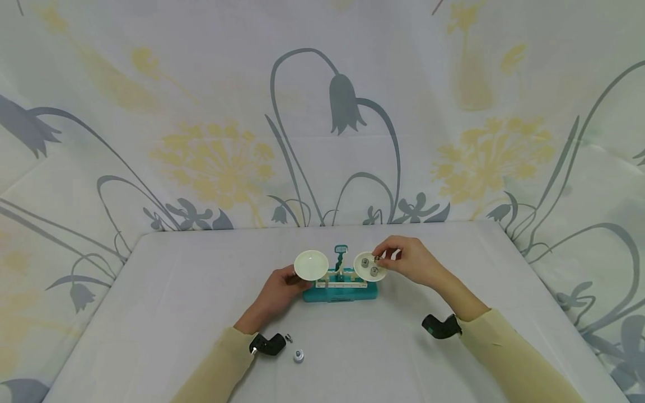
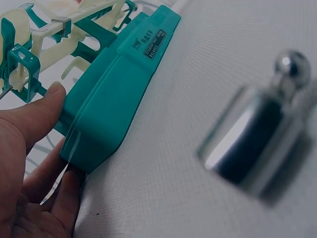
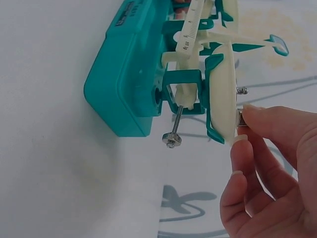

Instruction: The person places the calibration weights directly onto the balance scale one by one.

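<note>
A teal balance scale (image 1: 340,294) with two cream pans stands on the table. My left hand (image 1: 277,294) grips the left end of its base, thumb on the upper edge and fingers curled against the lower side, as the left wrist view shows. My right hand (image 1: 410,260) is at the right pan (image 1: 362,272), pinching a small metal weight (image 3: 241,118) between thumb and finger, right at the pan's surface. Two other metal weights (image 1: 365,262) sit in that pan. The left pan (image 1: 311,265) holds nothing.
Near my left wrist, a silver weight (image 1: 298,356) stands on the white table, with a smaller metal piece (image 1: 289,338) beside it. A knobbed metal weight (image 2: 247,139) looms close in the left wrist view. Behind the table hangs a flower-patterned cloth (image 1: 342,184).
</note>
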Demonstrator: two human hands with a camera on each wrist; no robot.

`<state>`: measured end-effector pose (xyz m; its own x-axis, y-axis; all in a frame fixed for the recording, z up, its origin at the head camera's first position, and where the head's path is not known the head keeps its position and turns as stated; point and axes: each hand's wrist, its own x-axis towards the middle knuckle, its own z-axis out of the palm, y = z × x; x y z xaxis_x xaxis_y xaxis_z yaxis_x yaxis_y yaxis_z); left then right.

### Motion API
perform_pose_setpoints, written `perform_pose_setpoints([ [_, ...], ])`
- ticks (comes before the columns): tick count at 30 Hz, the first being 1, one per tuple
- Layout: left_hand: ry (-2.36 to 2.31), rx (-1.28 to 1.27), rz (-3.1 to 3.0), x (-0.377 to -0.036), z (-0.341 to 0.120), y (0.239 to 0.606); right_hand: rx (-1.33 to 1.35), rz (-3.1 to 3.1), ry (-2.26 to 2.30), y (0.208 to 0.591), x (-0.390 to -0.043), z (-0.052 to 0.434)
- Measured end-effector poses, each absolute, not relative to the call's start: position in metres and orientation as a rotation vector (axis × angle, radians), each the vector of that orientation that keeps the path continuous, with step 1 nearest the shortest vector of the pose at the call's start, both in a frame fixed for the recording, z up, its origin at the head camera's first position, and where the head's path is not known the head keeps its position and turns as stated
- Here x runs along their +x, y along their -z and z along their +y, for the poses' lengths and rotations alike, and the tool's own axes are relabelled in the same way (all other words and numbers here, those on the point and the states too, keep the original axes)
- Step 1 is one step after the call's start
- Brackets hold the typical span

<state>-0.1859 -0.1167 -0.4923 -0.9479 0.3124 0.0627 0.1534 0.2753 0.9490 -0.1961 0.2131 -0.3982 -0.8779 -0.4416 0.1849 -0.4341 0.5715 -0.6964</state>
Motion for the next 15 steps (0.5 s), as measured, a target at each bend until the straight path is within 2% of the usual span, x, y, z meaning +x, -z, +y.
perform_pose_setpoints([
  [15, -1.767, 0.436, 2.392, -0.1851, -0.1155, 0.4900, -0.754, 2.797, 1.225, 0.3975, -0.1950, 0.2165],
])
